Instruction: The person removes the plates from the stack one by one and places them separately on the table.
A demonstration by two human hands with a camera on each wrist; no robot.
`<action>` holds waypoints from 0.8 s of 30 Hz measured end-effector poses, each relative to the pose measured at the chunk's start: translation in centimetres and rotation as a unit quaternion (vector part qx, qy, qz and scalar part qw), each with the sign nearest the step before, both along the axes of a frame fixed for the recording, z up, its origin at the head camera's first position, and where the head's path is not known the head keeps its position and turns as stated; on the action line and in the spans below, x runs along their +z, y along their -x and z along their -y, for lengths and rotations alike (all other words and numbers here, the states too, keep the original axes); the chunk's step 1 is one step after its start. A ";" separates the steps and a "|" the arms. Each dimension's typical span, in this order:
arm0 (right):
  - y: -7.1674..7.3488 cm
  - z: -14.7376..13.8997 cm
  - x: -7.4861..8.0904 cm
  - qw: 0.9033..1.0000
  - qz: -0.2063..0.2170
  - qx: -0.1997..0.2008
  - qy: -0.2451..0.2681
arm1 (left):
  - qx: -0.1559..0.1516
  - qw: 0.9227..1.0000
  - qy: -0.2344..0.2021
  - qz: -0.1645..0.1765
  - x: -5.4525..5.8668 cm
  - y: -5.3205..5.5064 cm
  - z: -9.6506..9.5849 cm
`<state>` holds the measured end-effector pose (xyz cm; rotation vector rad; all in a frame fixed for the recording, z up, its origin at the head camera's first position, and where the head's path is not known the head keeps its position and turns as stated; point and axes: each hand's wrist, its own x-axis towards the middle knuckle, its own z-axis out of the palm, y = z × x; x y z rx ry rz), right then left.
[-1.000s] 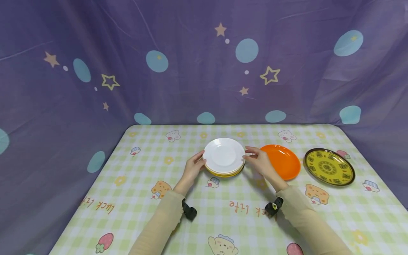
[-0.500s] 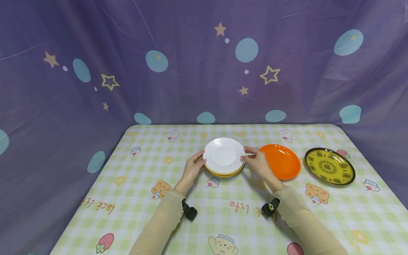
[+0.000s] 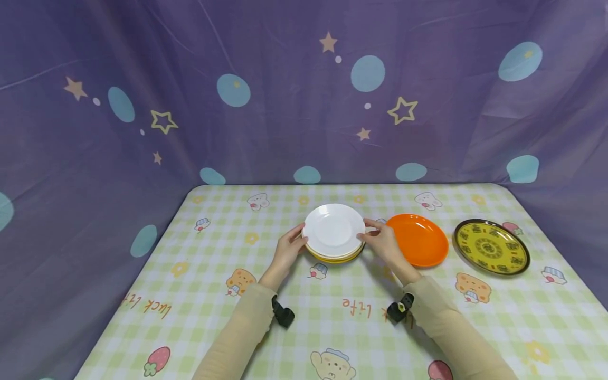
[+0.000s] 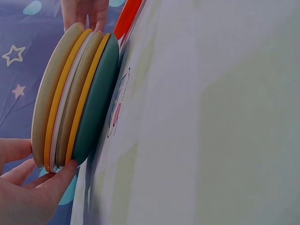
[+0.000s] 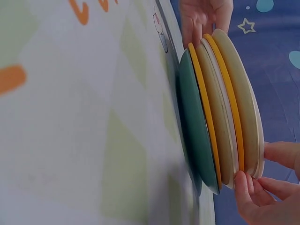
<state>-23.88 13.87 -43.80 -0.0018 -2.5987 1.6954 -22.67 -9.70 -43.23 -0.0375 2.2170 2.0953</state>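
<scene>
Left hand (image 3: 286, 248) and right hand (image 3: 383, 244) grip opposite sides of a stack of plates (image 4: 70, 103), thumbs and fingers close about its edges, near the middle of a checked tablecloth (image 3: 199, 295). The pile, white plate (image 3: 334, 228) on top and teal plate (image 4: 99, 101) at the base, looks largely built; 2 others, an orange plate (image 3: 420, 241) and a patterned yellow plate (image 3: 491, 248), lie unstacked to the right.

Curtained nook: starry drapes (image 3: 285, 142), checked tablecloth (image 3: 199, 290)
</scene>
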 end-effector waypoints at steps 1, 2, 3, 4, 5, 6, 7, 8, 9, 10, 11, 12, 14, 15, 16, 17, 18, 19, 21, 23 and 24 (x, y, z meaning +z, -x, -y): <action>0.0 0.0 0.0 1.000 0.004 -0.002 0.000 | 0.000 1.000 -0.002 -0.003 -0.3 0.2 0.1; 0.0 0.0 0.0 1.000 0.008 -0.005 0.000 | 0.002 1.000 -0.007 -0.002 -0.8 0.4 0.1; 0.0 0.0 0.1 1.000 0.011 -0.005 -0.001 | 0.001 1.000 -0.009 -0.009 -1.2 0.6 0.2; 0.0 0.1 0.1 1.000 0.016 -0.007 0.000 | 0.001 1.000 -0.010 -0.011 -1.7 0.9 0.3; 0.1 0.1 0.1 1.000 0.019 -0.007 0.000 | 0.002 1.000 -0.009 -0.016 -2.3 1.3 0.4; 0.1 0.1 0.2 1.000 0.024 -0.009 0.004 | -0.003 0.999 -0.015 -0.029 -3.6 2.0 0.6; 0.0 0.2 0.2 1.000 0.028 -0.010 0.007 | -0.006 0.999 -0.021 -0.032 -4.0 2.2 0.7; 0.0 0.2 0.2 0.999 0.030 -0.011 0.009 | -0.007 0.999 -0.024 -0.037 -4.4 2.4 0.8; 0.0 0.2 0.3 0.999 0.032 -0.010 0.010 | -0.010 0.999 -0.024 -0.042 -4.7 2.6 0.9; -0.1 0.2 0.3 0.999 0.036 -0.011 0.013 | -0.011 0.998 -0.027 -0.048 -5.1 2.9 1.0; -0.1 0.3 0.4 0.999 0.038 -0.011 0.015 | -0.010 0.998 -0.028 -0.047 -5.2 2.9 1.0; -0.1 0.3 0.4 0.999 0.040 -0.013 0.017 | -0.009 0.998 -0.028 -0.047 -5.1 2.9 0.9; -0.1 0.3 0.4 0.999 0.043 -0.013 0.020 | 0.001 0.999 -0.018 -0.031 -4.0 2.3 0.6; -0.1 0.2 0.4 0.999 0.043 -0.013 0.021 | 0.005 1.000 -0.014 -0.025 -3.7 2.1 0.5; -0.2 0.2 0.4 0.999 0.045 -0.016 0.024 | 0.008 1.000 -0.012 -0.018 -3.4 1.9 0.4; -0.2 0.2 0.4 0.998 0.047 -0.018 0.025 | 0.011 1.000 -0.010 -0.005 -2.9 1.7 0.3; -0.2 0.2 0.4 0.998 0.047 -0.018 0.026 | 0.013 1.000 -0.010 0.001 -2.6 1.6 0.2; -0.2 0.2 0.4 0.998 0.048 -0.019 0.027 | 0.012 1.000 -0.011 0.005 -2.4 1.5 0.2; -0.3 0.2 0.4 0.998 0.051 -0.023 0.032 | 0.011 1.000 -0.014 0.012 -2.1 1.4 0.2; -0.3 0.2 0.3 0.997 0.055 -0.024 0.039 | 0.009 1.000 -0.015 0.015 -2.0 1.3 0.2; -0.3 0.2 0.2 0.997 0.058 -0.026 0.043 | 0.008 1.000 -0.015 0.015 -1.9 1.3 0.2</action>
